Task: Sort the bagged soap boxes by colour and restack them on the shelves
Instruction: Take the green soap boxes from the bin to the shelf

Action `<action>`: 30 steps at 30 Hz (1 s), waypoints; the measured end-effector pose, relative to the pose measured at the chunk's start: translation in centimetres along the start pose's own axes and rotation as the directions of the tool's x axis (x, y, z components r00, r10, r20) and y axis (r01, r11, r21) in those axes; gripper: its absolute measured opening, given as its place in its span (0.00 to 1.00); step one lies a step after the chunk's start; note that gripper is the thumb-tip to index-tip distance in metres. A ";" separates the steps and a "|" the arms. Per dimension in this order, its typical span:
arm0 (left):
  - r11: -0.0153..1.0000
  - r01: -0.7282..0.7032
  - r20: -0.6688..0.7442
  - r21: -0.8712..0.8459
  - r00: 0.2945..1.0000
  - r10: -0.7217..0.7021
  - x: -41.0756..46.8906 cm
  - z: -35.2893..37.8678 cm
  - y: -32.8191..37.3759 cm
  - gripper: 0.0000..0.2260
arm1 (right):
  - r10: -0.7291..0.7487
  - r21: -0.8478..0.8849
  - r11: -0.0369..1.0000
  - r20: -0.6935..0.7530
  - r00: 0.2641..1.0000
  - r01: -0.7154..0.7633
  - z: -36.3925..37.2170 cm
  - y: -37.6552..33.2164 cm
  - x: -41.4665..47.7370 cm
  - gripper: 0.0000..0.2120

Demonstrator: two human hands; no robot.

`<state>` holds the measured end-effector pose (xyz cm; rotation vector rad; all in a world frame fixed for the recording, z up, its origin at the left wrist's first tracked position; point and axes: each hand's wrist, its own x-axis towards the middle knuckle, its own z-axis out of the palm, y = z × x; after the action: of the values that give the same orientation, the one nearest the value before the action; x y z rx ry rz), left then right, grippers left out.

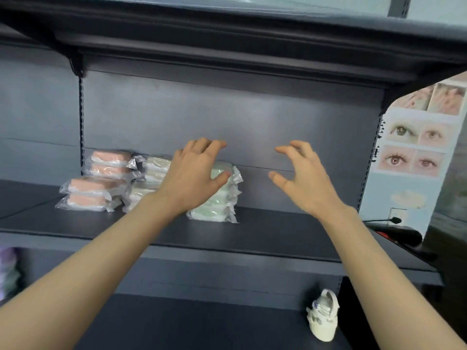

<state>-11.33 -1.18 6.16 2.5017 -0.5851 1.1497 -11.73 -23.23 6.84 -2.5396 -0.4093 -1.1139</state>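
Both hands empty, fingers spread: left hand point(193, 176) over the green stack point(217, 198) mid-shelf point(278, 233), right hand point(304, 176) beside it.

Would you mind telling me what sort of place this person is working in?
Most likely a small shop. The dark metal shelf hangs on slotted uprights like retail shelving, stacks of bagged soap boxes sit on it sorted by colour, and a poster of eyes hangs on the right wall.

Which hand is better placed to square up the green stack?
Left, probably. The left hand is spread right in front of the green stack, though contact is unclear. The right hand is open over bare shelf, well to the stack's right.
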 end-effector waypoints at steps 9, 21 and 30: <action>0.994 -0.101 0.052 0.047 0.994 0.099 -9.6 -2.4 10.9 0.23 | 0.017 -0.011 1.000 0.039 0.999 -0.017 -8.3 1.5 -12.6 0.24; 0.969 -0.126 0.245 -0.215 0.953 0.178 -22.2 1.4 22.8 0.24 | 0.279 -0.101 0.959 0.195 0.940 -0.264 -13.2 6.4 -32.4 0.25; 0.952 -0.040 0.434 -0.304 0.884 0.175 -30.6 8.7 33.7 0.23 | 0.444 -0.134 0.896 0.311 0.840 -0.424 -16.1 14.9 -46.8 0.26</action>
<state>-40.40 -27.16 -18.87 2.5025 -0.9508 0.4465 -46.92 -49.15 -20.77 -2.6856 0.1326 -0.5326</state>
